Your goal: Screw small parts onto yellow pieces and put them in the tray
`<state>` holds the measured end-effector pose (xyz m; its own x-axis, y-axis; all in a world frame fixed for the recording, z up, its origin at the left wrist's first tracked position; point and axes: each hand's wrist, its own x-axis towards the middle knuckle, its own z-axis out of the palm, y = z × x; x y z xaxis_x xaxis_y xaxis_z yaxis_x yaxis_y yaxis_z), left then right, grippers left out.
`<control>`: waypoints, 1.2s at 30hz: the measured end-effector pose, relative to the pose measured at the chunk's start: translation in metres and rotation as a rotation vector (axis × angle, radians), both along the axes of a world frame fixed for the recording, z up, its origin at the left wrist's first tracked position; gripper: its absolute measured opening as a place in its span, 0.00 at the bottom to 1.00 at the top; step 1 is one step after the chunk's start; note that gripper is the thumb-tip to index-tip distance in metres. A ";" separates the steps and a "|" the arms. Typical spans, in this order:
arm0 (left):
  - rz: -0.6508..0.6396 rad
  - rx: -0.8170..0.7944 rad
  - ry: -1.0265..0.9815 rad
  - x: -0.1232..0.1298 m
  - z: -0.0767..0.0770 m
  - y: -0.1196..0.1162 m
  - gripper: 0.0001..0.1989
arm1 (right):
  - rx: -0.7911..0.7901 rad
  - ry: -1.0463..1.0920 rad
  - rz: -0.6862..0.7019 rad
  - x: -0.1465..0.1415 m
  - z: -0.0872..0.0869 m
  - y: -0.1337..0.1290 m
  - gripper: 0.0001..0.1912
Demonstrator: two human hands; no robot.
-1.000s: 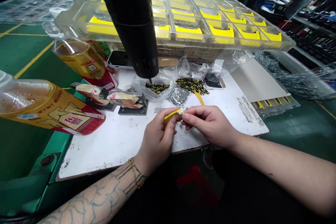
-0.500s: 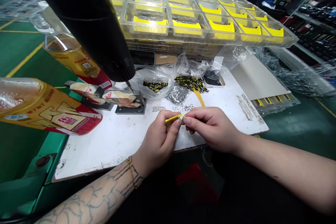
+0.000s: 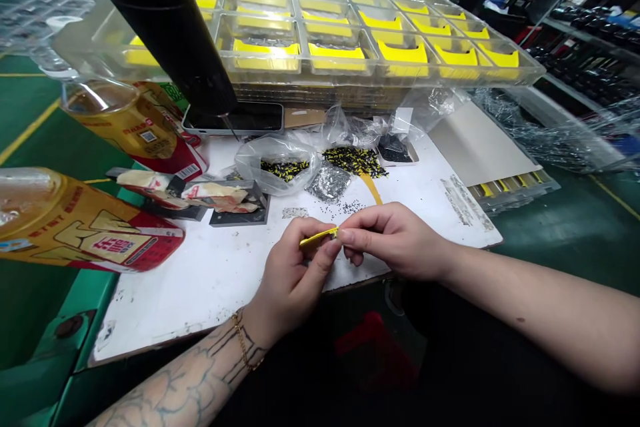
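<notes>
The left hand (image 3: 295, 277) grips a yellow strip (image 3: 317, 237) over the white surface (image 3: 200, 280), and the right hand's (image 3: 395, 243) fingers (image 3: 347, 237) pinch closed at its tip. Much looks left: a black-and-yellow heap (image 3: 355, 161) and a bagged batch (image 3: 283, 170) lie loose beyond the hands.

My left hand (image 3: 293, 277) and right hand (image 3: 395, 243) met low in front of me, fingers curled, the fingertips (image 3: 345, 237) of each pinched closely toward the other. My tattooed left forearm (image 3: 185, 373) angled in from the lower left, and my bare right forearm (image 3: 540, 317) reached across from the right.
</notes>
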<state>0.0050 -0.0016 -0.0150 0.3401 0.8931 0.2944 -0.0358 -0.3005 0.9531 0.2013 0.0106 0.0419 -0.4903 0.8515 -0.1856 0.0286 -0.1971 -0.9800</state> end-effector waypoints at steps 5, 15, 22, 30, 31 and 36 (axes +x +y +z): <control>0.034 0.065 -0.010 0.000 0.000 0.000 0.08 | -0.030 0.031 -0.052 -0.004 0.002 -0.004 0.16; 0.070 0.138 0.075 0.000 0.000 0.000 0.09 | -0.058 -0.012 -0.050 -0.003 0.003 -0.004 0.16; 0.067 0.126 0.081 0.000 0.001 0.000 0.08 | -0.047 -0.024 -0.056 -0.001 0.004 -0.007 0.16; -0.007 0.101 0.078 -0.001 -0.002 0.001 0.05 | -0.039 -0.041 -0.041 -0.001 0.004 -0.008 0.16; -0.009 0.104 0.078 -0.001 -0.002 0.001 0.05 | -0.035 -0.046 -0.045 -0.002 0.004 -0.008 0.16; 0.028 0.104 0.081 -0.001 -0.002 -0.001 0.05 | -0.035 -0.045 -0.077 -0.006 0.004 -0.010 0.17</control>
<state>0.0038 -0.0021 -0.0167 0.3419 0.8687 0.3584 0.0498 -0.3976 0.9162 0.1950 0.0002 0.0454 -0.4140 0.8791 -0.2362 0.0555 -0.2346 -0.9705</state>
